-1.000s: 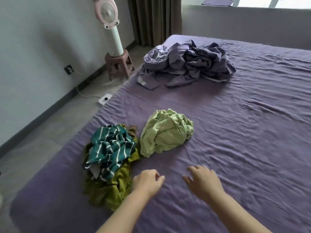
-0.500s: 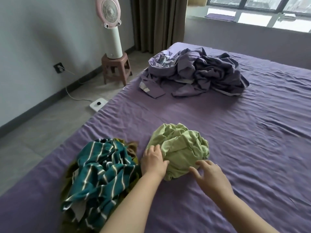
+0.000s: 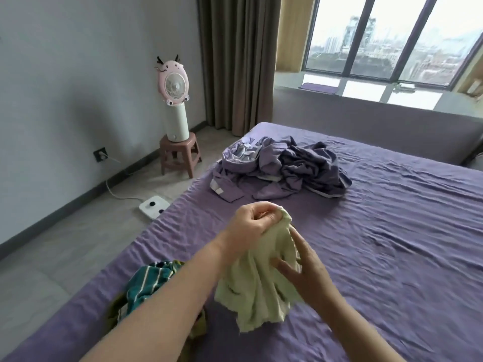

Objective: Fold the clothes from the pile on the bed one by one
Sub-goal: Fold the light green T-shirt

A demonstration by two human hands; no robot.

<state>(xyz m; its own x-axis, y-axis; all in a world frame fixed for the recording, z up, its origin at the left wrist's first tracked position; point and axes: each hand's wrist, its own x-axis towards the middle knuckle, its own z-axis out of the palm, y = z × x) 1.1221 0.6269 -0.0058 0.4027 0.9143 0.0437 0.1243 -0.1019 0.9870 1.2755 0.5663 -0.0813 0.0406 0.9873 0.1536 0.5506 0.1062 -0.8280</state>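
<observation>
A light green garment point(image 3: 257, 280) hangs lifted above the purple bed point(image 3: 392, 244). My left hand point(image 3: 254, 226) pinches its top edge with curled fingers. My right hand point(image 3: 300, 267) touches the cloth lower down on its right side, fingers spread into the folds. The rest of the pile lies at the near left: a teal striped garment point(image 3: 149, 280) on top of an olive green one point(image 3: 115, 309), partly hidden by my left forearm.
A crumpled purple duvet point(image 3: 285, 168) lies at the far side of the bed. On the floor to the left stand a pink fan point(image 3: 173, 100) on a stool point(image 3: 180, 155) and a white scale point(image 3: 154, 206). Curtains and a window are behind.
Both hands reached the green garment and lifted it off the bed; it was a ball on the sheet before and now hangs from my left hand. The view tilted up.
</observation>
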